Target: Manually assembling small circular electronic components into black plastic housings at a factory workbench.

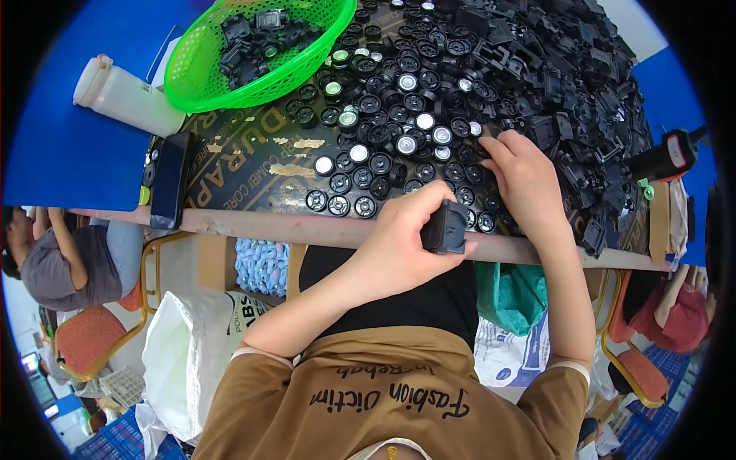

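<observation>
My left hand (pixel 391 241) is wrapped round a black moulded plastic part (pixel 445 228), held above the table's front edge. The part is boxy, with one rounded recess facing up, and my palm hides some of it. My right hand (pixel 527 175) reaches over the right side of a spread of small black toy wheels (pixel 381 162). Its thumb and fingertips are bent and a little apart, close to a wheel with a silver centre (pixel 474 129); nothing shows between them. Several other wheels also have silver or white centres.
A big heap of black plastic parts (pixel 563 92) covers the table's right side. Back left stands a green basket (pixel 180 88) with black assemblies inside. A white bottle (pixel 126 96) and a dark phone (pixel 169 180) lie left. A black handheld tool (pixel 663 157) is far right. Other people sit on both sides.
</observation>
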A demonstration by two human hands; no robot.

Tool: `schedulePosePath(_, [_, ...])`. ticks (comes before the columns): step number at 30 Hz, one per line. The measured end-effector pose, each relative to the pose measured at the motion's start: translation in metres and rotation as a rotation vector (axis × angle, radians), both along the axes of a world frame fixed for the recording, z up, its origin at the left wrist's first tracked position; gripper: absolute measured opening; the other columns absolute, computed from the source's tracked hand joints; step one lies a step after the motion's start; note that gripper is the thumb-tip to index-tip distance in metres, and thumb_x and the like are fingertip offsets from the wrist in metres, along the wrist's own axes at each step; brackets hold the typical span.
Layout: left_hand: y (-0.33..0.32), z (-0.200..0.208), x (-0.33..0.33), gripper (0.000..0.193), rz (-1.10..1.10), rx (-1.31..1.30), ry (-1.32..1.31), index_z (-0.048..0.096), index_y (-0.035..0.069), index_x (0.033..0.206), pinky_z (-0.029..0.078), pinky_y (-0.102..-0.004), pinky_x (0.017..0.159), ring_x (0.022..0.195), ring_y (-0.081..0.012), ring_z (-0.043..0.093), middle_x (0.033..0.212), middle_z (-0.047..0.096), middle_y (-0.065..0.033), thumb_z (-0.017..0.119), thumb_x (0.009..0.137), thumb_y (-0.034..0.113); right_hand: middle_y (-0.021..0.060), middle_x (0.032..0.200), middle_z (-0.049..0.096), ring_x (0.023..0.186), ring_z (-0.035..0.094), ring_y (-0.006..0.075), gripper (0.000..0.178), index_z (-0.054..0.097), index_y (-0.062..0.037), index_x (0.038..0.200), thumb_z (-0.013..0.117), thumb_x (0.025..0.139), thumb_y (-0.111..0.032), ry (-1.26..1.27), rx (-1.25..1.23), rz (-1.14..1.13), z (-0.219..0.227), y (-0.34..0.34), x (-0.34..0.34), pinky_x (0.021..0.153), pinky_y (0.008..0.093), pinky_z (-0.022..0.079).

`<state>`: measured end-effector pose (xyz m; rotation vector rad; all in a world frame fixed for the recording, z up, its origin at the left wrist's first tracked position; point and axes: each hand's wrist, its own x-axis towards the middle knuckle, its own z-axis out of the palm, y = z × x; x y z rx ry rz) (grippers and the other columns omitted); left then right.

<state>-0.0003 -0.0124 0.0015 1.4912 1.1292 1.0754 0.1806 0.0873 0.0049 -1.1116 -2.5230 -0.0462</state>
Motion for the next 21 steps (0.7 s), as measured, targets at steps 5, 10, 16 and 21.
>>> schedulePosePath(5, [0.006,-0.005,0.005,0.034,0.1,0.196,0.088,0.047,0.004,0.082,0.037,-0.0228,0.051,0.058,-0.0071,0.044,0.065,0.047,-0.0003,0.076,0.069,0.013,0.0101,0.08,0.051,0.08,0.054,0.0267,0.012,0.051,-0.0037,0.086,0.059,0.077,-0.006,-0.08,0.062,0.015,-0.006,0.002,-0.003,0.069,0.0373,0.045])
schedulePosePath(10, [0.011,-0.013,0.004,0.035,0.159,0.268,0.152,0.046,0.004,0.078,0.037,-0.0255,0.049,0.053,-0.0124,0.044,0.061,0.046,-0.004,0.077,0.068,0.015,0.0105,0.084,0.056,0.076,0.055,0.0224,0.013,0.052,-0.0013,0.097,0.051,0.084,-0.004,0.204,-0.219,-0.11,0.008,-0.003,-0.006,0.069,0.032,0.045])
schedulePosePath(16, [0.015,-0.012,0.005,0.034,0.165,0.232,0.157,0.046,0.003,0.077,0.038,-0.0262,0.049,0.053,-0.0135,0.045,0.061,0.047,-0.0053,0.077,0.067,0.015,0.0164,0.095,0.057,0.077,0.052,0.0149,0.025,0.048,-0.0005,0.112,0.042,0.091,-0.011,1.659,-1.551,0.173,0.002,-0.02,0.006,0.066,0.0233,0.044])
schedulePosePath(21, [0.014,-0.01,0.003,0.032,0.126,0.147,0.158,0.047,0.003,0.079,0.042,-0.0325,0.052,0.059,-0.0246,0.052,0.065,0.052,-0.0101,0.074,0.067,0.014,0.0106,0.095,0.055,0.078,0.052,0.0132,0.026,0.048,-0.0006,0.11,0.056,0.089,-0.012,1.651,-1.586,0.159,0.003,-0.043,-0.001,0.066,0.0222,0.044])
